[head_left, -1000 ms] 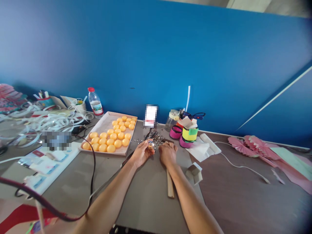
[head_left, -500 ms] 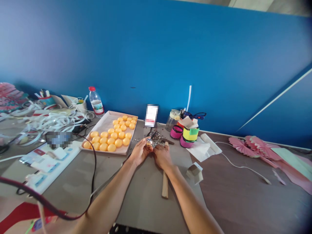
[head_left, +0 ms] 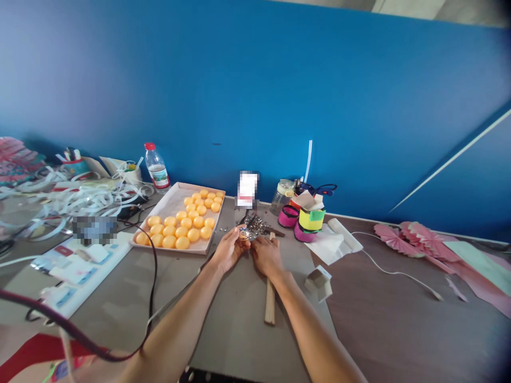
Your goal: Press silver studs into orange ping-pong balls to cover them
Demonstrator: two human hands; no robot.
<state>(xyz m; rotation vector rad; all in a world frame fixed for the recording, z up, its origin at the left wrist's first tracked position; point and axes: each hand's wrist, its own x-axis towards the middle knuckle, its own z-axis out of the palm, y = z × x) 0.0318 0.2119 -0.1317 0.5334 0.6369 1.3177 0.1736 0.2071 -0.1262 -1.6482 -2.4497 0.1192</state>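
Note:
My left hand (head_left: 228, 252) is closed around a small shiny round piece (head_left: 244, 234), silvery on top with some yellow showing below. Beside it, my right hand (head_left: 266, 257) is curled, back upward, with its fingertips down near the round piece; what they pinch, if anything, is hidden. Just beyond both hands lies a heap of small shiny metal bits (head_left: 257, 224). A flat wooden stick (head_left: 270, 306) passes beneath my right hand, and its top end shows past the knuckles.
Left of my hands is a shallow white tray (head_left: 163, 205) of yellow domed pieces. A bottle (head_left: 157, 167), power strip (head_left: 98, 274) and tangled white strips lie farther left. A jar (head_left: 281, 197), yellow-and-pink holder (head_left: 309, 222) and small open box (head_left: 319, 283) stand right. Cables cross the left side.
Almost nothing differs. Both hands stay at the same spot by the metal bits, and the whole view has shifted very slightly.

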